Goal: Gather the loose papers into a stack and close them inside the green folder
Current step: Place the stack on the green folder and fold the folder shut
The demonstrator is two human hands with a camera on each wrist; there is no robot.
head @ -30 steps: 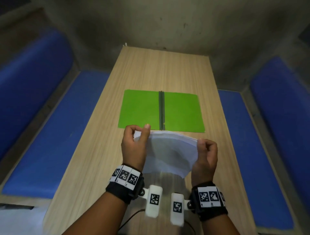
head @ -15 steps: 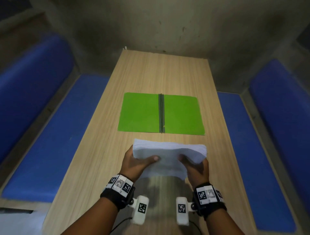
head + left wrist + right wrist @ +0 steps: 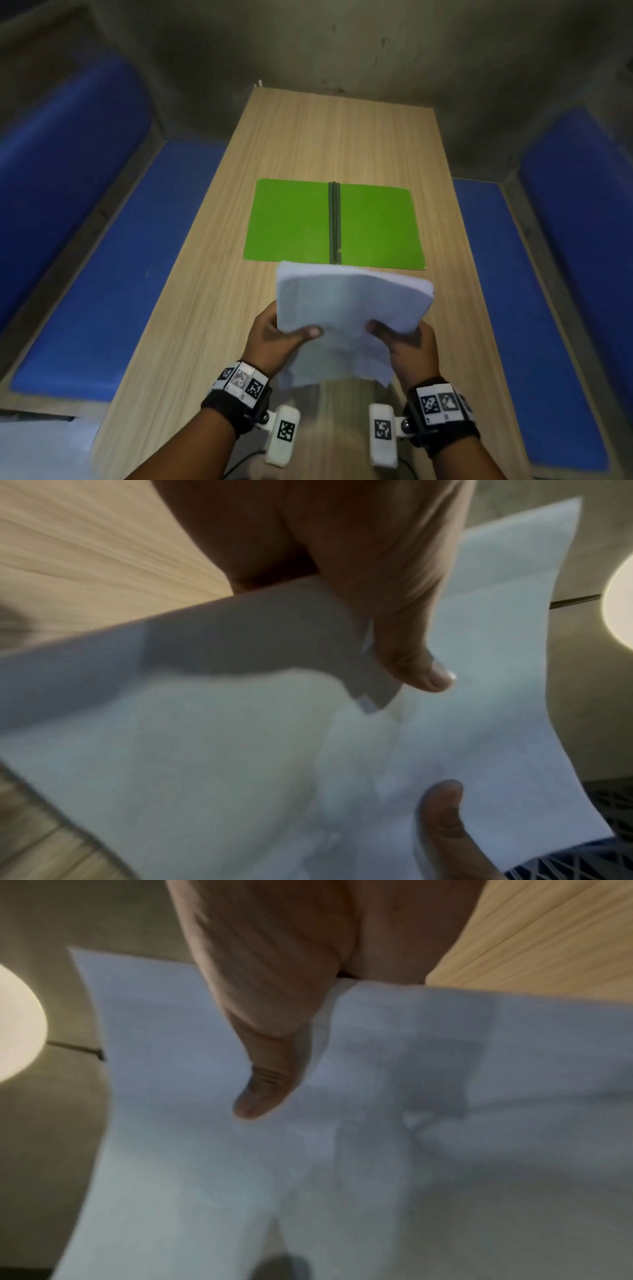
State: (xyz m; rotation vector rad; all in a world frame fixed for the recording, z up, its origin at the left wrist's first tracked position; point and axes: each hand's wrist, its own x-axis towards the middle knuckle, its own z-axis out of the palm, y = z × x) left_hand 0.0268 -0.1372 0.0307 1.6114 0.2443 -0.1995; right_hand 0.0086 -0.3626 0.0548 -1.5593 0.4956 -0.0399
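Observation:
A stack of white papers (image 3: 349,308) is held above the near half of the wooden table (image 3: 205,308), its far edge raised and reaching almost to the green folder's near edge. My left hand (image 3: 277,334) grips its left side, thumb on top. My right hand (image 3: 407,342) grips its right side the same way. In the left wrist view the thumb (image 3: 407,631) presses on the papers (image 3: 240,750); the right wrist view shows the thumb (image 3: 270,1069) on the papers (image 3: 377,1150). The green folder (image 3: 376,226) lies open and flat mid-table, with nothing on it.
Blue padded benches (image 3: 113,260) run along both sides of the table, the right one (image 3: 513,291) close by. A grey wall (image 3: 342,44) stands at the far end. Something white (image 3: 34,448) shows at the lower left corner.
Both hands shifted from pinching the stack's upper edge to gripping its sides with thumbs on top. The stack has tilted up and moved forward toward the folder.

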